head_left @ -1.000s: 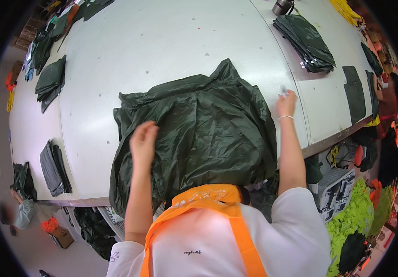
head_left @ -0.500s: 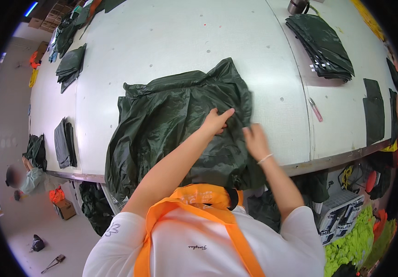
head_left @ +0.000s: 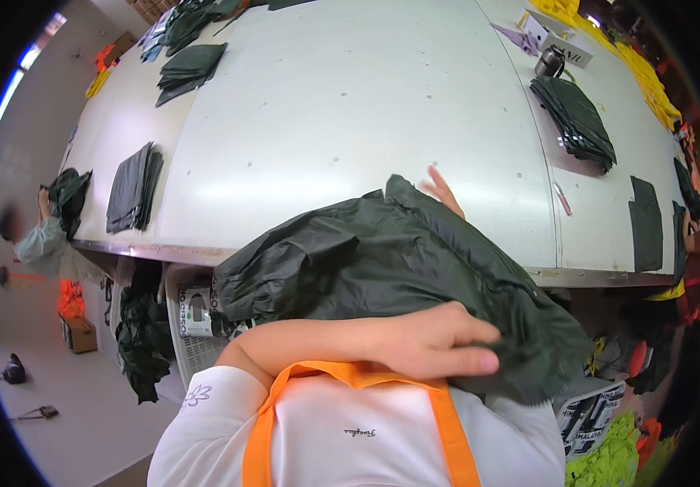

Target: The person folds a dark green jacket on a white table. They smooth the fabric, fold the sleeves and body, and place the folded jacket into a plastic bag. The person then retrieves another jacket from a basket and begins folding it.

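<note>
A dark green garment [head_left: 342, 268] of thin, shiny fabric is bunched over the table's near edge and across my front. My left arm crosses my body, and my left hand [head_left: 439, 345] is closed on the garment's near right part, thumb and forefinger at the cloth. Beyond the garment's far edge my right hand [head_left: 445, 192] shows with its fingers apart and nothing in them. The cloth covers my right forearm, so I cannot tell whether it runs inside or beneath the garment.
Folded dark green stacks lie on the white table [head_left: 309, 122], including a right-hand stack [head_left: 573, 122] and a left-hand stack [head_left: 135, 188]. Snips [head_left: 562, 199] with a reddish handle lie at right. A white basket [head_left: 196, 349] stands below the edge. Another person [head_left: 45, 235] handles dark cloth at far left.
The garment has been pulled off the tabletop toward me and to the right. My left hand has come down near my chest; my right hand now shows past the garment's far edge.
</note>
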The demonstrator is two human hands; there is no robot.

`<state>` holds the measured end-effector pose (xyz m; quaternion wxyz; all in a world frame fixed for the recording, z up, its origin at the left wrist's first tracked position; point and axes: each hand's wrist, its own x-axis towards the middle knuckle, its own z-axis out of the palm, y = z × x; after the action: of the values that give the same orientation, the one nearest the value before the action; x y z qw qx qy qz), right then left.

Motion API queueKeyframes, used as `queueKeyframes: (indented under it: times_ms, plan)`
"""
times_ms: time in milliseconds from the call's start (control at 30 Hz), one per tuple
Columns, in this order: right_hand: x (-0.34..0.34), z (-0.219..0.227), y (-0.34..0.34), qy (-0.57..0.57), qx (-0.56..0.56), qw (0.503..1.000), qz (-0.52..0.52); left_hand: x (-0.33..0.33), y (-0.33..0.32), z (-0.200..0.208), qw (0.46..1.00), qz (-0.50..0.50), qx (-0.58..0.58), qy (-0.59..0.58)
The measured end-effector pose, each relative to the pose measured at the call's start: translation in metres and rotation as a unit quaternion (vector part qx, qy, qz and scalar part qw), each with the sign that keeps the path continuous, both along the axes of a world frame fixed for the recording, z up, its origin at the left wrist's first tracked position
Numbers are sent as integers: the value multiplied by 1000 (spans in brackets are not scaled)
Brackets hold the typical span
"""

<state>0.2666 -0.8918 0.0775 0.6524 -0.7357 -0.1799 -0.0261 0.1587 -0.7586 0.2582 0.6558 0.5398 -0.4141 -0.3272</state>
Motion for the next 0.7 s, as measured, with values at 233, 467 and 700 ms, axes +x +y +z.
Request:
queueKeyframes:
  times_ms: [233, 467, 700]
  plan:
    - [-117, 60, -55, 245, -86, 966, 8, -82, 53, 46, 971, -7, -237, -25]
    - [-313, 270, -325, -75, -762, 600, -231, -102, 57, 37, 947, 180, 35, -264]
    - [-310, 475, -169, -265, -733, 579, -241, -77, 91, 121, 846, 248, -4, -473]
